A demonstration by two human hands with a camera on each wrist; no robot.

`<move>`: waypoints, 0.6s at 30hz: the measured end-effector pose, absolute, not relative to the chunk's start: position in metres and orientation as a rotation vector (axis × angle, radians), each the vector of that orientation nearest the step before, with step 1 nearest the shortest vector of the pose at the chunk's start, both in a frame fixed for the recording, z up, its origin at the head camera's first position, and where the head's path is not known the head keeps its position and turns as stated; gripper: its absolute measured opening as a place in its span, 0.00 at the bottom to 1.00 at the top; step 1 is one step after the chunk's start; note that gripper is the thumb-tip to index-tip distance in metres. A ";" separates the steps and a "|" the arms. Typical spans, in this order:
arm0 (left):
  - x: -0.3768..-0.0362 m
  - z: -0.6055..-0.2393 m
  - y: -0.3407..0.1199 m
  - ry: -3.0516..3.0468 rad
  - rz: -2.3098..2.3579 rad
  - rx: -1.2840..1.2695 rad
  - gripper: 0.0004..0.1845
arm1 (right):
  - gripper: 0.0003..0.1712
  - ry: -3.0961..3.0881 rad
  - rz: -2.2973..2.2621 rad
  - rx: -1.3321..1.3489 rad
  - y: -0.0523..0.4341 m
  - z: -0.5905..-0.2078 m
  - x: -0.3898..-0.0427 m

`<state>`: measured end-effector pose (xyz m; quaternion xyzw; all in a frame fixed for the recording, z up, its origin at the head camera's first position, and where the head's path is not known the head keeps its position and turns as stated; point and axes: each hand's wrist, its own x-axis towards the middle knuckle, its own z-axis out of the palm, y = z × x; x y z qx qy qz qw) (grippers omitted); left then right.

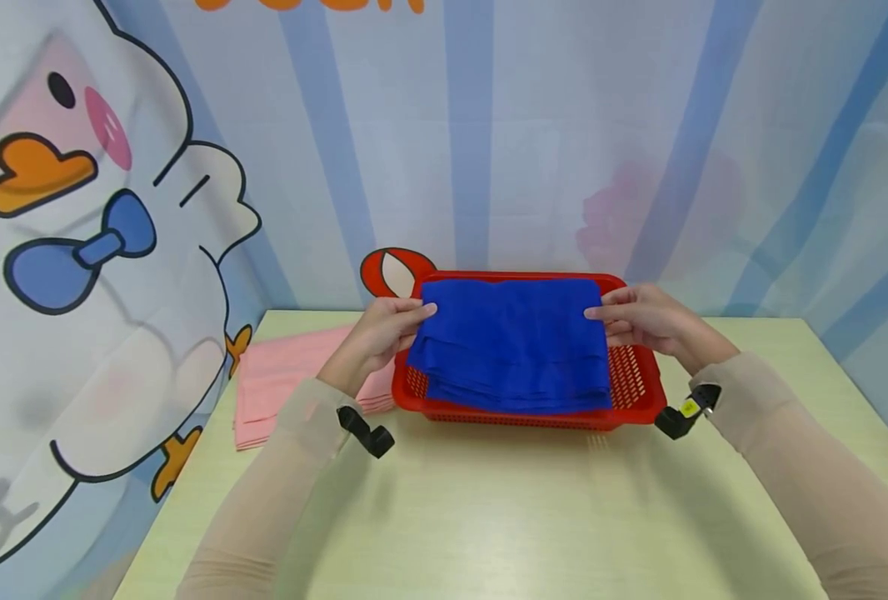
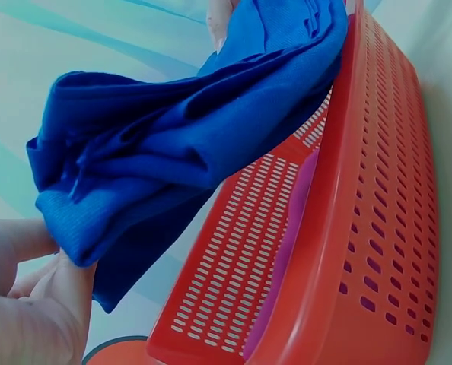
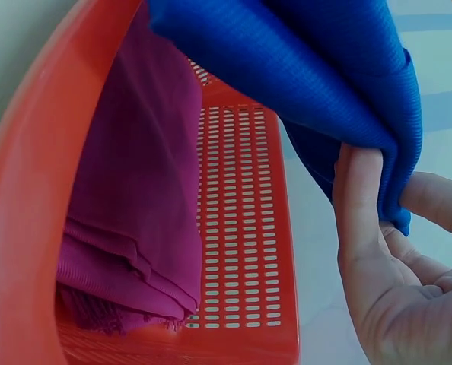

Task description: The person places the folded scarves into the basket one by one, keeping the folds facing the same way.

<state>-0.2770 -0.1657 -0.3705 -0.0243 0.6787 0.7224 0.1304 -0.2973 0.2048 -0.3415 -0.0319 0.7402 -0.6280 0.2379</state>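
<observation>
A folded blue cloth [image 1: 515, 346] with several layers hangs over the red plastic basket [image 1: 639, 404], held up at both sides. My left hand [image 1: 387, 329] pinches its left edge between thumb and fingers; the left wrist view shows the fold bunched above the fingertips [image 2: 70, 281]. At the right edge my right hand [image 1: 642, 317] grips the cloth, thumb on the near face and fingers behind. Inside the basket lies a folded magenta cloth [image 3: 135, 190], seen in the right wrist view and hidden by the blue cloth in the head view.
A folded pink cloth [image 1: 286, 367] lies on the pale table [image 1: 489, 508], left of the basket and partly behind my left forearm. Behind the table hangs a printed curtain [image 1: 534, 150] with blue stripes and a cartoon duck [image 1: 99, 275].
</observation>
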 end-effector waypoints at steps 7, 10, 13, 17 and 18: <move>-0.280 -0.372 -0.163 1.998 2.081 -0.112 0.20 | 0.11 2.050 -1.712 -0.074 0.204 -0.340 -0.300; -0.280 -0.372 -0.162 2.012 2.068 -0.123 0.21 | 0.11 2.065 -1.695 -0.071 0.203 -0.340 -0.301; -0.280 -0.373 -0.162 2.031 2.054 -0.129 0.22 | 0.12 2.086 -1.668 -0.076 0.202 -0.341 -0.302; -0.281 -0.376 -0.161 2.051 2.037 -0.134 0.21 | 0.13 2.103 -1.639 -0.080 0.202 -0.343 -0.303; -0.282 -0.376 -0.161 2.053 2.033 -0.135 0.20 | 0.13 2.102 -1.636 -0.080 0.202 -0.344 -0.304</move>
